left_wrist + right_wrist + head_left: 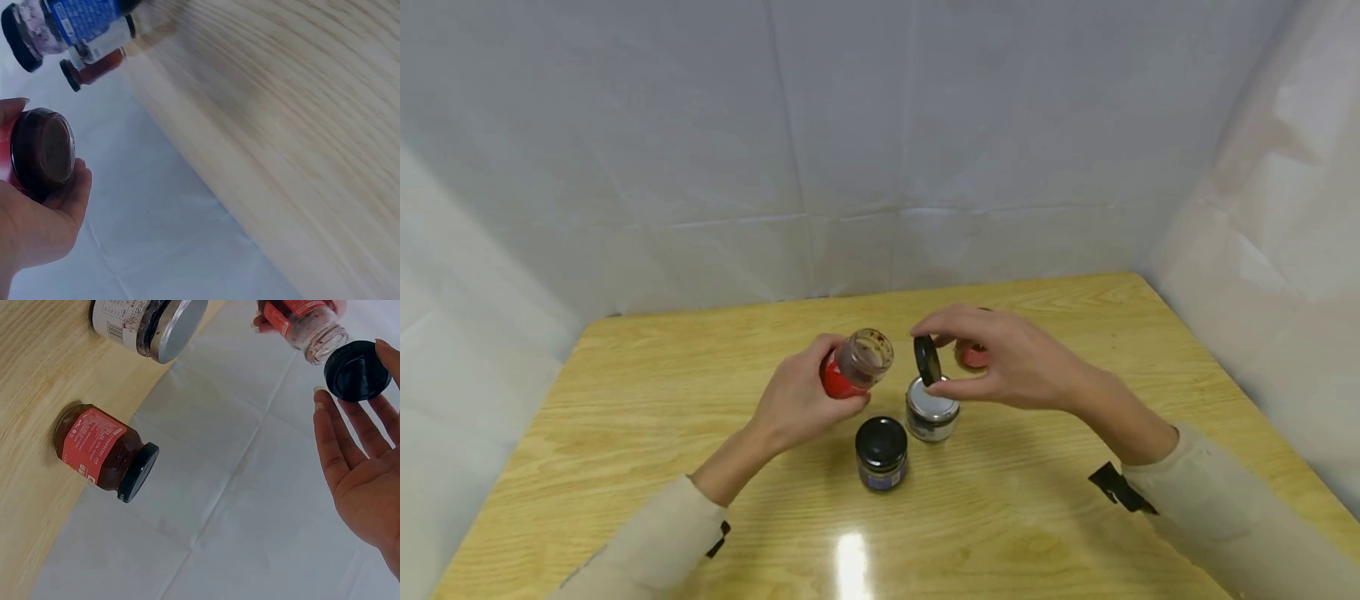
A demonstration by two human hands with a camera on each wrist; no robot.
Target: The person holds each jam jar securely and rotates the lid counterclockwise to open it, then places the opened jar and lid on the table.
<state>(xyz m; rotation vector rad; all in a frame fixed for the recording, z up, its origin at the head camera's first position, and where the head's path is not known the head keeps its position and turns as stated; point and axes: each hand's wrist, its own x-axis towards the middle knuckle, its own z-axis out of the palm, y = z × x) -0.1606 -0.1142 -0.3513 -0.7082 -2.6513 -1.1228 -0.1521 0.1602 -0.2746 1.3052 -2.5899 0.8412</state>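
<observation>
Head view: at centre frame, your left hand [801, 392] grips the open jar [859, 367] round its red-labelled body, clear of the table [700, 392]; this appears to leave the mouth unobstructed. Right of it, your right hand [1011, 358] pinches the black lid [927, 361] by its edge, apart from the jar. Below, the black-capped jar [882, 446] and silver-lidded jar [932, 408] stand upright on the table, seemingly giving both hands room.

Left wrist view: your fingers curl round the open jar at left, its base exposed, suggesting a side grip for steadiness.

Right wrist view: the lid, upper right, is held between thumb and fingertips, palm free. A capped red-labelled jar [97, 447] stands at left, untouched.
</observation>
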